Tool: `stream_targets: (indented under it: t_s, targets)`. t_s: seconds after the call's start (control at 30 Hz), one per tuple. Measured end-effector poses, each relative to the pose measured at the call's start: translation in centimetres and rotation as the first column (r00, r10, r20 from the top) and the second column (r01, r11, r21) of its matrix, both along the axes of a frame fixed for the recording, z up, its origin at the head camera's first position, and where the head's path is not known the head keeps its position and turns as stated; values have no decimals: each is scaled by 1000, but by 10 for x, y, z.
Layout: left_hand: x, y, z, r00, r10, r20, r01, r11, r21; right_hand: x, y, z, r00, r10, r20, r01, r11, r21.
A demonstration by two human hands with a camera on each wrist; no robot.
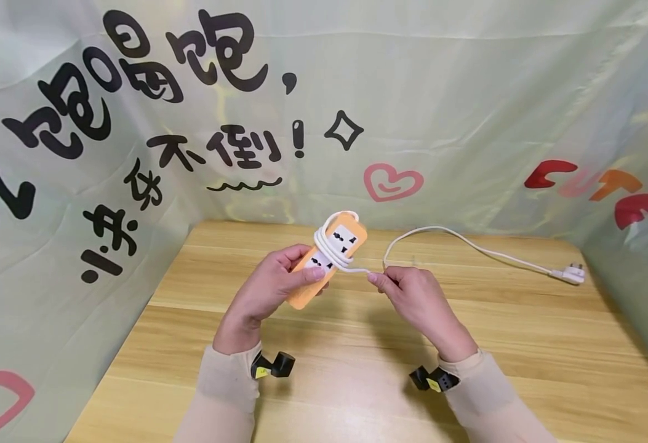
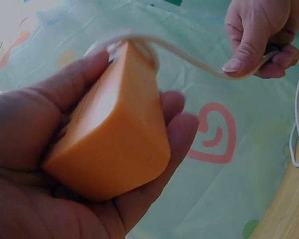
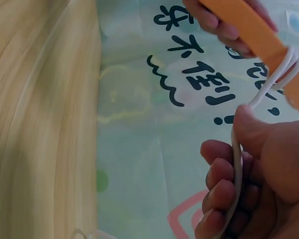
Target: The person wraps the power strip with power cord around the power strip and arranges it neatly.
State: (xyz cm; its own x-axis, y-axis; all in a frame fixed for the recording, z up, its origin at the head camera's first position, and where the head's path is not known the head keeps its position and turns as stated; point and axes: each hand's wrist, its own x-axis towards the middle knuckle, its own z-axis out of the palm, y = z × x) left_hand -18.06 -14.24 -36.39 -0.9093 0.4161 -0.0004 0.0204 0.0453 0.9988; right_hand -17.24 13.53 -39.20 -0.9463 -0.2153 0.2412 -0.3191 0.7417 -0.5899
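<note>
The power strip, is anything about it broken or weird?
I see no damage on the strip. One odd thing: its cord is wrapped around it, across the socket side, where loops might block plugs.

Plug (image 1: 572, 274) on table (image 1: 523, 332), right of power strip (image 1: 316, 263) (cord (image 1: 436, 227) between); curtain (image 1: 468, 123) behind.

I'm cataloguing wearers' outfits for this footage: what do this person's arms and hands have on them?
The left hand and right hand wear no gloves. Long, pale beige sleeves reach the wrists. Each wrist carries a small black device with a yellow patch.
</note>
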Motion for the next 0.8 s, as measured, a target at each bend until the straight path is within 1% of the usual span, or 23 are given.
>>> stream_targets:
  t_s: [0.1, 0.17, 0.27, 0.37, 0.43, 0.5, 0.53, 0.6, 0.67, 0.73, 0.8]
  targets:
    - [1, -1, 0, 996, -89, -26, 88, 995, -57, -2, 2, -1, 1000, 4, -16, -4, 999, 42]
    - [3, -2, 0, 987, -156, -45, 150, 983, -107, -4, 4, -2, 999, 30, -16, -28, 997, 68]
    - [3, -2, -1, 969, -235, -73, 219, 960, -177, -6, 9, 1, 994, 105, 38, -107, 992, 67]
    - [4, -3, -2, 953, -294, -75, 272, 937, -218, -5, 16, 4, 977, 191, 94, -197, 979, 53]
    - [4, -3, -3, 940, -332, -84, 301, 918, -257, -5, 19, 4, 968, 233, 92, -238, 970, 50]
    - [5, -2, -4, 922, -378, -89, 336, 891, -304, -6, 21, 3, 965, 259, 45, -262, 961, 88]
    - [6, -2, -4, 908, -407, -95, 357, 874, -329, -7, 21, 2, 964, 265, 16, -265, 957, 114]
    - [8, 1, -6, 882, -462, -91, 400, 836, -375, -8, 20, -1, 964, 260, -45, -248, 951, 185]
    - [9, 4, -8, 863, -500, -71, 430, 802, -414, -9, 19, -3, 967, 239, -93, -210, 945, 251]
    - [10, 8, -10, 851, -522, -59, 442, 772, -456, -9, 18, -5, 971, 205, -120, -163, 943, 291]
    - [9, 12, -13, 849, -525, -58, 427, 747, -511, -7, 17, -4, 976, 175, -130, -131, 946, 296]
